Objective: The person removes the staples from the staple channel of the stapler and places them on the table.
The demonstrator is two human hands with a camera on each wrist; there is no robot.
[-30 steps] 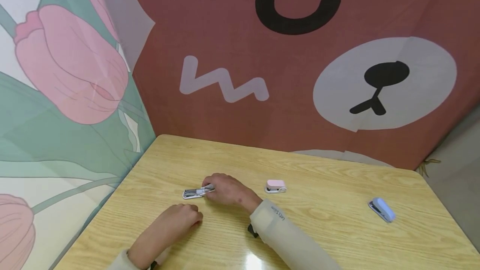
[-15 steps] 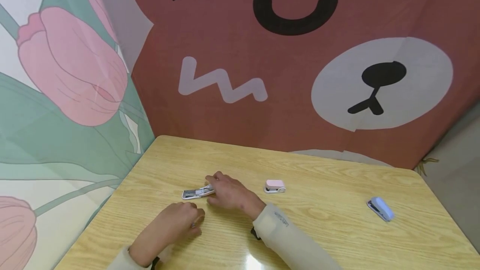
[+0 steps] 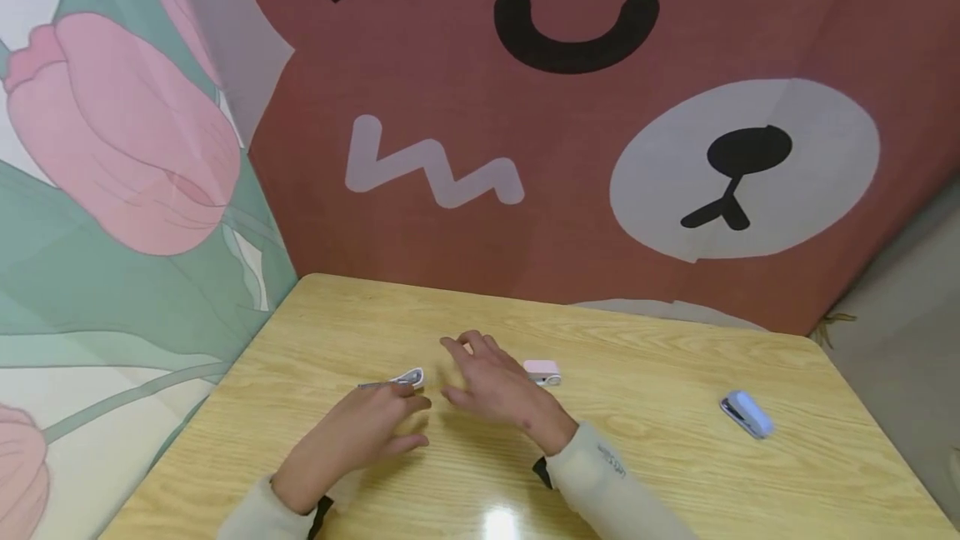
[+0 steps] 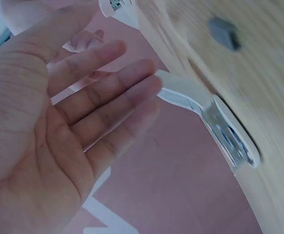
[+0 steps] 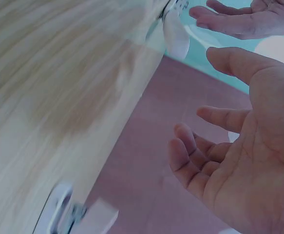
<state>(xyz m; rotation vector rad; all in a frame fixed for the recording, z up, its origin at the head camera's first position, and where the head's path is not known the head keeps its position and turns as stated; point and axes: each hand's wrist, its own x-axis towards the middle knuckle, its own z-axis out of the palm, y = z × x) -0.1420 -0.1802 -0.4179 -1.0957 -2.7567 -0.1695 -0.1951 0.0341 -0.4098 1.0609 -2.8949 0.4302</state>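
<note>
A white stapler (image 3: 408, 377), folded wide open, lies on the table in the head view, partly hidden behind my left hand (image 3: 360, 432). Its metal channel (image 4: 224, 129) shows in the left wrist view. My left fingers are extended beside it, holding nothing; whether they touch it I cannot tell. A small dark grey block (image 4: 224, 33) lies on the wood, seen only in the left wrist view. To the right, my right hand (image 3: 502, 386) hovers with loosely bent fingers and an unfilled palm, partly covering a pink stapler (image 3: 542, 371).
A pale blue stapler (image 3: 747, 415) lies farther right on the wooden table (image 3: 637, 457). Behind the table's back edge hangs a reddish-brown bear-print cloth (image 3: 420, 240); a tulip-print cloth (image 3: 135, 140) borders the left side.
My right hand has let go of the opened stapler and moved right, toward the pink one. My left hand has shifted right and its fingers have straightened. The view has turned slightly right.
</note>
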